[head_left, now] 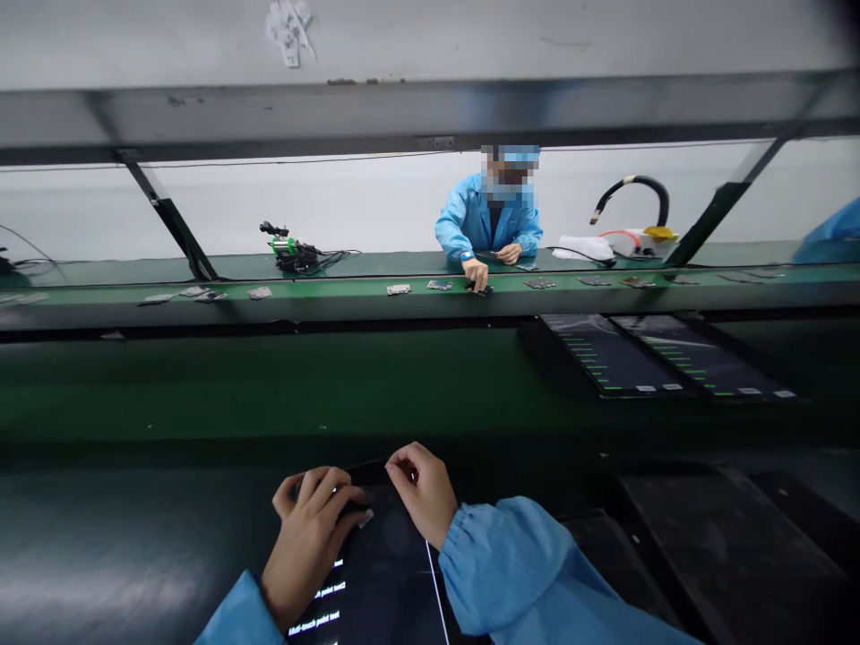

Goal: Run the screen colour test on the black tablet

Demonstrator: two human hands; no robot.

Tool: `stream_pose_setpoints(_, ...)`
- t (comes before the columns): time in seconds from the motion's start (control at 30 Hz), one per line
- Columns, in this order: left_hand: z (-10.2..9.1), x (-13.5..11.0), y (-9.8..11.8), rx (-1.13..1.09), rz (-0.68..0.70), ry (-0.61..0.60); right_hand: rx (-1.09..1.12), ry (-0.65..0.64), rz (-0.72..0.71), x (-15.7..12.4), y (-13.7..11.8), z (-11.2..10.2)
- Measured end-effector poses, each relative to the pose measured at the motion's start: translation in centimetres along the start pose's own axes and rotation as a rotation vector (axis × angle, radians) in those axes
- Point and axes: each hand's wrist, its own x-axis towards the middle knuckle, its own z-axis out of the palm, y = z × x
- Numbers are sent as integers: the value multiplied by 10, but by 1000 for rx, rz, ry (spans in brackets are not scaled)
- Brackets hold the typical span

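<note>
1. The left hand (pixel 310 528) lies palm down on the top left part of a dark tablet (pixel 382 573), fingers curled and pressed on the glass. A small pale tab (pixel 365 518) shows just past its fingertips; whether the fingers pinch it I cannot tell.
2. The right hand (pixel 422 488) rests on the tablet's top edge, fingers bent inward and close together, touching the rim. Nothing is clearly held in it.
3. Both arms wear blue sleeves (pixel 517 564).
4. The tablet lies flat on the near dark green bench (pixel 134 537), right below the camera. Its screen is lit, with lines of white text (pixel 321 600) near the left wrist and a thin white line running down the glass.
5. To the right, dark flat trays (pixel 712 546) lie on the same bench, just beside the tablet.
6. Further back on the right, 2 more tablets (pixel 665 358) stand tilted, showing green bars.
7. Behind them runs a green conveyor belt (pixel 336 300) carrying small flat parts (pixel 399 288) spaced along it.
8. Across the belt, a co-worker in a blue coat (pixel 489 219) has 1 hand (pixel 476 273) down on the belt.
9. A black and green tool (pixel 290 251) with cables sits on the far side, left of the co-worker.
</note>
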Motion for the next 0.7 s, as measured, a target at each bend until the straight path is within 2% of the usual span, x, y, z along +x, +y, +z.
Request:
stream_pose_setpoints(0.23,-7,18,16,30,28,-71,-15,-7,-5,-1,-2,0)
stream_pose_setpoints(0.4,-4,19,22,117,47,2,-23,-5,5,-1,-2,-1)
stream_pose_setpoints(0.53,6,15,19,160,95,36,-28,-11,-1,-1,-3,-1)
stream_pose_setpoints(0.7,17,6,14,164,75,72,-20,-11,-2,-1,-4,-1)
